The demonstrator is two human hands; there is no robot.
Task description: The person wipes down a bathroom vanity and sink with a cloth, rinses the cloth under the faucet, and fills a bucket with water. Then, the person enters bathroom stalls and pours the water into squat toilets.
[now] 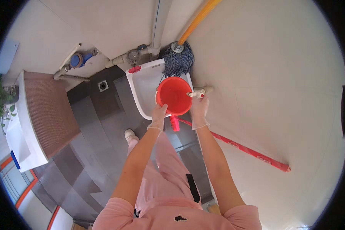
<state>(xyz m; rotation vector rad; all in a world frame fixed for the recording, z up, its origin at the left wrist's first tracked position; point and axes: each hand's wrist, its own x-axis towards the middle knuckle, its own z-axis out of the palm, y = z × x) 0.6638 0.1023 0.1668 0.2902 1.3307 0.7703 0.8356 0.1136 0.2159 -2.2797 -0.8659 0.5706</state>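
Observation:
A red bucket [174,94] is held over the white mop sink [140,90], its inside facing up. My left hand [158,116], in a thin clear glove, grips the bucket's near left rim with the thumb on the edge. At the bucket's right, a pale tap [197,94] with a red dot comes out of the wall, its spout over the rim. The gloved fingers of my right hand [199,111] are closed at the tap, partly hidden behind it. Whether water is running I cannot make out.
A mop head [179,59] with a yellow handle stands at the sink's back corner. A red cloth [134,69] lies on the sink's left rim. A red pole [249,149] with a pink brush head [174,123] leans along the right wall. A washbasin cabinet [46,111] stands left.

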